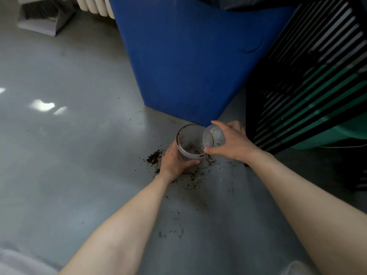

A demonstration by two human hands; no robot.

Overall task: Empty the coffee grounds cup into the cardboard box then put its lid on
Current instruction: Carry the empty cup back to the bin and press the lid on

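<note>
Cup (190,143): clear plastic, upright on the grey floor (79,155), just in front of the corner of the blue bin (188,62); only dark residue left at its bottom.
Left hand (175,161): wrapped around the cup's lower wall, steadying it.
Right hand (230,141): gripping the clear lid (213,137), held tilted at the cup's right rim.
Spilled grounds (154,156): scattered on the floor around the cup.
Cardboard box: not identifiable in view.
Step in hand: emptying looks done; lidding is under way.
Next move: level the lid over the rim, centre it, press down while the left hand braces.
</note>
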